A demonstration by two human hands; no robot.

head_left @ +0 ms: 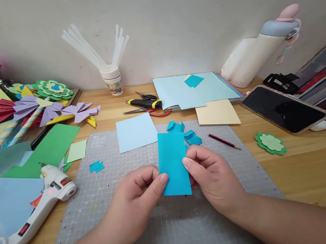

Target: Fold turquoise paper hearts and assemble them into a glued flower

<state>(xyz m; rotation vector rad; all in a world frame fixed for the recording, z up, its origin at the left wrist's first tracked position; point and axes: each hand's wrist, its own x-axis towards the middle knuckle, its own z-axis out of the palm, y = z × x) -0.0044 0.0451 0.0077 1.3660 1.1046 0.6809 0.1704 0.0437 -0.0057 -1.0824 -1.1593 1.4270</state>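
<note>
A blue paper rectangle point(172, 160) is held up over the grey cutting mat point(115, 213), pinched by both hands. My left hand point(141, 196) grips its left edge low down, thumb in front. On the opposite edge, my right hand point(212, 174) pinches it between thumb and fingers; the fingers behind the paper are partly hidden. Just beyond it lie small folded blue paper pieces point(192, 138), with another blue scrap point(96, 166) to the left. A pale blue sheet point(136, 132) and a red-and-black pencil point(224, 141) rest on the mat.
A white glue gun point(45, 204) with a cord lies at left, near paper flowers point(35, 106). Behind are a cup point(112, 82) of white straws, a utility knife point(144, 103), scissors point(146, 95) and a paper stack point(189, 92). A phone point(284, 108) and green paper flower point(270, 143) sit right.
</note>
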